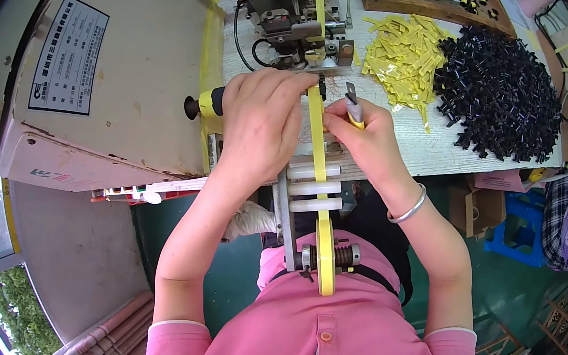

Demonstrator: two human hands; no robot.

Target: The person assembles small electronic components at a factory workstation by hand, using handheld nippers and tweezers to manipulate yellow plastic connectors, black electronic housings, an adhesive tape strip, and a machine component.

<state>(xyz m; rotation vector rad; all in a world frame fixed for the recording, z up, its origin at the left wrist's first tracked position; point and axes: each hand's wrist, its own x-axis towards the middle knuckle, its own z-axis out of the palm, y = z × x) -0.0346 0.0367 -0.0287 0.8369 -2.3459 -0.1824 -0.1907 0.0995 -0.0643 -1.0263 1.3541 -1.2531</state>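
A yellow tape (318,135) runs up from a roll (324,256) on a spindle, past several white rollers (315,187), toward the machine. My left hand (264,113) is closed at the tape's upper stretch, fingertips on its edge beside a small black toothed wheel (322,85); the thumb is hidden. In my right hand (370,131) is a utility knife (355,111), its blade pointing up and away from me, just right of the tape. Beyond my hands stands the metal machine (279,2), with another stretch of yellow tape (319,1) on it.
Cut yellow strips (406,57) lie heaped on the white table (404,147), next to a large pile of black plastic pieces (496,91). A wooden tray (389,0) holds black-and-yellow parts behind them. A beige machine housing (116,132) stands at left, a blue stool (520,229) at right.
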